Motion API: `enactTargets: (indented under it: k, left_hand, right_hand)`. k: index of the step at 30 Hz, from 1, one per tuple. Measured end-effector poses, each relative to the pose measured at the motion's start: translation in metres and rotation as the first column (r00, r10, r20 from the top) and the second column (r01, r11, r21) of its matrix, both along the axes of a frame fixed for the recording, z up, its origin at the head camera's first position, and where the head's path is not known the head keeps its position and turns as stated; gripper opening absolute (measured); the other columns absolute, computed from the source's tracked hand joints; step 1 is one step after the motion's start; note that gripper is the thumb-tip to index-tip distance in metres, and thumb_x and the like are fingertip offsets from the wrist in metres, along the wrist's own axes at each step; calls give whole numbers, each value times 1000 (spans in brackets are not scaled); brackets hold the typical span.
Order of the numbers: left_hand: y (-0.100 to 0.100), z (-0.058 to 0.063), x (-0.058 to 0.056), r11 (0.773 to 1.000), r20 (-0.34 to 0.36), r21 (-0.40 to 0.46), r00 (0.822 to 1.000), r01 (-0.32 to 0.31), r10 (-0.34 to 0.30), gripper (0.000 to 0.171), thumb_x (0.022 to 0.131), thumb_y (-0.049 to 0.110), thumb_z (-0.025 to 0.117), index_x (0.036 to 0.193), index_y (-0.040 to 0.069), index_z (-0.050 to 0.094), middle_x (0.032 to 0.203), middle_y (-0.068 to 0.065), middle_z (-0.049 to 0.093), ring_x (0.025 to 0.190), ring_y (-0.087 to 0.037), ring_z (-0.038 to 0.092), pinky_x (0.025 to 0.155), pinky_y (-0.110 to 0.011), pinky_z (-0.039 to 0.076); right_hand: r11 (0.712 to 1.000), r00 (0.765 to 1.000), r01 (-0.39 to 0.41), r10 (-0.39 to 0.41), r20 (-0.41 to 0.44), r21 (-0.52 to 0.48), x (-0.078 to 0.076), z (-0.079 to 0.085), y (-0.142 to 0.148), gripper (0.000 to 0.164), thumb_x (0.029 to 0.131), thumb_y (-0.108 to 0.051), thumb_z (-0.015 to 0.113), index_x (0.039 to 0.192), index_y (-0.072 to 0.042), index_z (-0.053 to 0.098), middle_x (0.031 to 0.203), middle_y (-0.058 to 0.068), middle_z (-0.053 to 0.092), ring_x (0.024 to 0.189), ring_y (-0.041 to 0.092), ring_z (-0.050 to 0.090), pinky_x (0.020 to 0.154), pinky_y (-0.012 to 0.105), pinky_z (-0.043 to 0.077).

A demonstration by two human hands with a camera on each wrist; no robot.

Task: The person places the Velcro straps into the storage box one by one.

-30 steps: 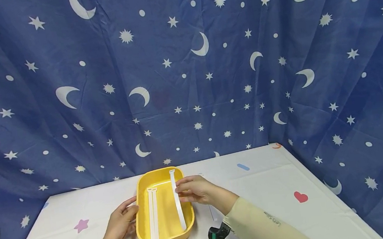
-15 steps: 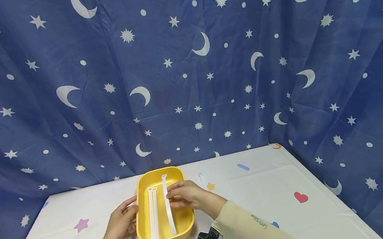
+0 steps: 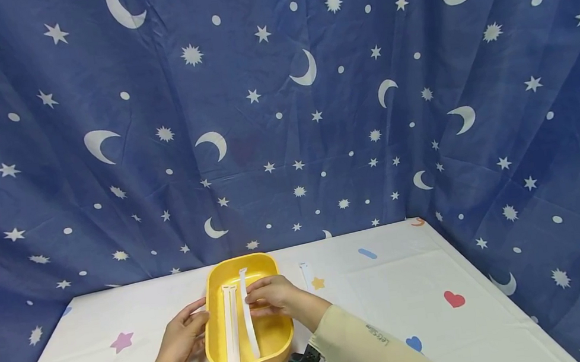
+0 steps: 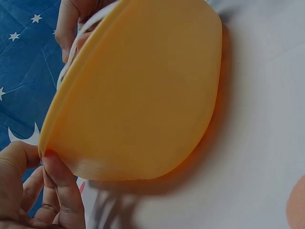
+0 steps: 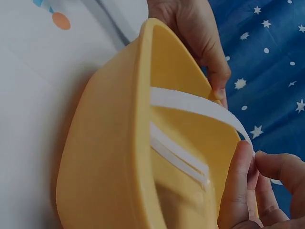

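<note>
A yellow plastic tray [image 3: 274,338] with rounded corners stands on the white tablecloth. My left hand [image 3: 183,337] pinches its left rim between thumb and fingers, as the left wrist view confirms. Over the tray, my right hand [image 3: 277,297] pinches a white cable strap [image 3: 251,332] near its middle. This strap has a slotted head at its far end and bows slightly in the right wrist view. Side by side on the tray floor, to the left, lie two more white straps [image 3: 232,331]. The right hand's lower fingers are partly hidden in the head view.
Right of the tray, another white strap [image 3: 306,274] lies on the tablecloth [image 3: 379,302], partly covered by my right forearm. Blue curtains [image 3: 261,118] with moons and stars rise behind the table and along its right side.
My right hand has carried the strap leftward across the tray, close to the two lying there. The strap on the tablecloth has come into fuller view. My left hand stays at the rim.
</note>
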State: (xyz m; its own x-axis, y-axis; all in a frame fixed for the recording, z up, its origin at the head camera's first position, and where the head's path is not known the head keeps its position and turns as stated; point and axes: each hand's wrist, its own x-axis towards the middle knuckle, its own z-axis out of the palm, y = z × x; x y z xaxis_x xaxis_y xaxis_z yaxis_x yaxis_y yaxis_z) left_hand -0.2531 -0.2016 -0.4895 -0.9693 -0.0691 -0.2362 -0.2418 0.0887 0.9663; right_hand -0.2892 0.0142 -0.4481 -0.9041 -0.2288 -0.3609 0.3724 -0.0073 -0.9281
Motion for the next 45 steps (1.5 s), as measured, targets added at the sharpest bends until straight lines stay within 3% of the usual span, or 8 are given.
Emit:
enactTargets:
  k: [8,20,26,33,45]
  left_hand:
    - [-1,-1,-1,1000,7,-6,1000,-1,1,53,97,14,56,146,6,42,103,-5,63,77,-12,65,57,-21,54]
    - [0,0,0,1000,2,4,1000,-4,4,52,97,15,57,146,5,42,107,-8,65,82,-16,67,66,-27,59]
    - [0,1,1,1000,-3,8,1000,-4,4,51,97,13,56,146,4,42,103,-6,64,79,-14,65,62,-24,57]
    - [1,2,1,1000,4,21,1000,-2,2,51,98,13,55,146,5,42,101,-4,63,74,-11,63,57,-21,53]
    - [-1,3,1,1000,13,-1,1000,10,-10,52,98,15,56,147,6,41,106,-6,62,74,-10,62,56,-20,51]
  right_hand:
    - [999,998,42,-43,-48,-10,4,-3,-10,19,80,7,71,99,4,67,79,7,64,64,12,64,68,37,61]
    - [997,998,42,-39,-45,72,6,-13,-18,18,80,7,73,97,2,68,71,8,63,54,13,62,66,38,61]
    - [995,998,38,-34,-46,90,8,-20,-22,15,80,10,71,94,5,68,68,7,62,53,13,62,64,36,61]
    - [986,998,61,-56,-36,157,6,-28,-25,11,81,6,73,90,1,68,69,6,62,50,11,60,58,30,60]
    - [966,994,88,-69,-86,245,8,-29,-28,11,79,7,74,85,0,68,64,7,63,49,12,61,53,29,59]
